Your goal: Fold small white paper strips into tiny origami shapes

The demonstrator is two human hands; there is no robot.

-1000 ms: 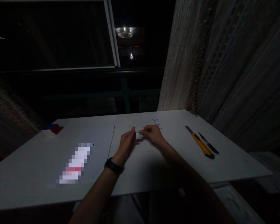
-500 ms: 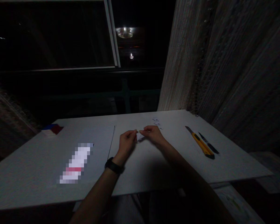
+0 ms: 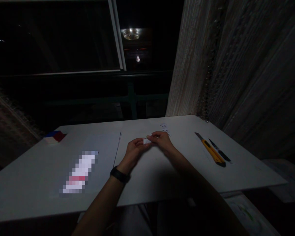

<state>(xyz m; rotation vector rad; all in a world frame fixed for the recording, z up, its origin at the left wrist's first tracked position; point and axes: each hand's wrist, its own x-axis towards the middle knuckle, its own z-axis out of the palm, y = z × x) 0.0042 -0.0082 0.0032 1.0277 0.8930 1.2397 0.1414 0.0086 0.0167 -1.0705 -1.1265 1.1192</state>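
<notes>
A small white piece of paper [image 3: 146,141] is held between both hands, a little above the white table. My left hand [image 3: 134,150], with a dark watch at the wrist, has its fingers closed on the paper's left side and underneath. From the right, my right hand [image 3: 162,141] pinches the same paper between thumb and fingers. Part of the paper is hidden by the fingers. Just beyond my right hand lie several small paper scraps [image 3: 164,126] with dark marks.
On the right lie a yellow box cutter [image 3: 212,152] with its blade out and a dark pen-like knife [image 3: 220,150]. White sheets [image 3: 105,144] and a lit, pixelated phone-like screen [image 3: 80,172] are on the left. A puzzle cube [image 3: 54,137] stands at the white table's [image 3: 147,190] far left.
My left hand has turned, its fingers now lying more under the paper. The paper shows a flatter white face than before. My right hand stays nearly in place.
</notes>
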